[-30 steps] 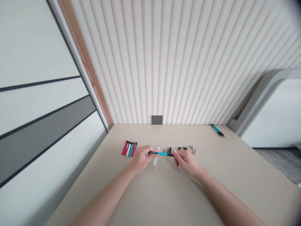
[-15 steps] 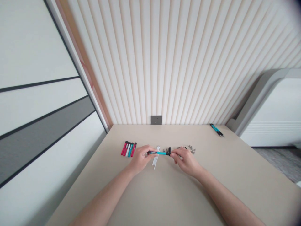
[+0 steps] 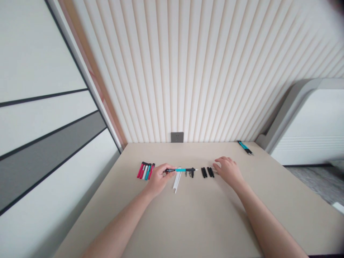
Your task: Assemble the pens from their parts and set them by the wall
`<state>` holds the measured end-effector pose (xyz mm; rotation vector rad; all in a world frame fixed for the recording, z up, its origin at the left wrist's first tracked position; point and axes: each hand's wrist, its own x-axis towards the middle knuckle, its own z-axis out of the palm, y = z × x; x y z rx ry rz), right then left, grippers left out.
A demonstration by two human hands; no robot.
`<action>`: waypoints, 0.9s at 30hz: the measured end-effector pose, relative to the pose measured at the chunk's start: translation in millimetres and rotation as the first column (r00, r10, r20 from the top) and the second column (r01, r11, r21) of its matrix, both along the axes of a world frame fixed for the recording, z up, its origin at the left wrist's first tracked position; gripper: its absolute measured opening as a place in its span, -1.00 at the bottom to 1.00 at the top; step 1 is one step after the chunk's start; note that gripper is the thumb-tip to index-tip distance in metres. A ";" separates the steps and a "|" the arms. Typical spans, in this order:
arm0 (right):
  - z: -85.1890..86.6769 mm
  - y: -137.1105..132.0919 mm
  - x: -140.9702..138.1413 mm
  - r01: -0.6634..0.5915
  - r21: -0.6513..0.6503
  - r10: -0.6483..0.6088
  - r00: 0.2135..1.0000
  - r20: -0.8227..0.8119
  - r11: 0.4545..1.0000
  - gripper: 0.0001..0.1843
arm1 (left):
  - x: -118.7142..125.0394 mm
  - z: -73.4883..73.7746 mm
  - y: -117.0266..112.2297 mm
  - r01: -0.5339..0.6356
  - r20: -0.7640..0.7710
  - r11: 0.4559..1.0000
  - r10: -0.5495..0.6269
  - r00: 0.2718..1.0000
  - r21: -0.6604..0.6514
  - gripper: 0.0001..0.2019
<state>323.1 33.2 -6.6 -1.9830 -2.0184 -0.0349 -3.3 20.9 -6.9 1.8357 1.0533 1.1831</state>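
My left hand (image 3: 158,178) is closed around the black end of a blue-and-black pen (image 3: 182,170), held level above the table. A thin pale tip pokes out of the pen's right end. Several white refills (image 3: 176,182) lie beneath it, with small springs (image 3: 186,174) and a black clip-like piece (image 3: 192,174) close by. My right hand (image 3: 229,173) hovers low over the table, thumb and fingers apart. Just left of it are several black rubber grips (image 3: 208,172). The spot under its fingers is hidden.
A row of pink, white and blue pen barrels (image 3: 146,171) lies on the left of the table (image 3: 172,222). Blue-and-black pens (image 3: 244,147) rest at the back right. Behind are a ribbed wall (image 3: 174,71) and a dark socket (image 3: 177,137).
My right hand has let go of the pen's right end and moved right, toward where small metal cone tips lay. The black grips are now uncovered. My left hand still holds the pen.
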 end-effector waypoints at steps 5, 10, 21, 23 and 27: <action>-5.5 1.9 0.3 0.005 -0.053 -0.005 1.000 0.009 0.999 -0.74 | 0.8 2.8 -0.9 0.008 0.011 1.000 -0.007 1.000 -0.019 -0.83; -4.1 5.0 -2.2 -0.044 0.053 0.052 0.982 -0.180 0.998 -0.76 | 1.6 4.4 -2.3 0.013 0.033 0.999 -0.011 0.999 -0.050 -0.82; 15.2 -20.7 -51.2 -0.319 0.112 0.244 0.413 -0.878 0.941 -0.60 | -0.4 2.7 -1.8 -0.021 0.062 0.996 0.026 0.998 -0.089 -0.78; 14.6 -22.9 -54.7 -0.340 0.127 0.264 0.394 -0.880 0.932 -0.61 | -0.3 3.4 -2.2 -0.021 0.063 0.996 0.027 0.998 -0.092 -0.78; 10.4 -22.2 -55.8 -0.333 0.140 0.271 0.387 -0.881 0.932 -0.61 | 0.8 5.4 -3.1 -0.020 0.074 0.993 0.029 0.997 -0.113 -0.79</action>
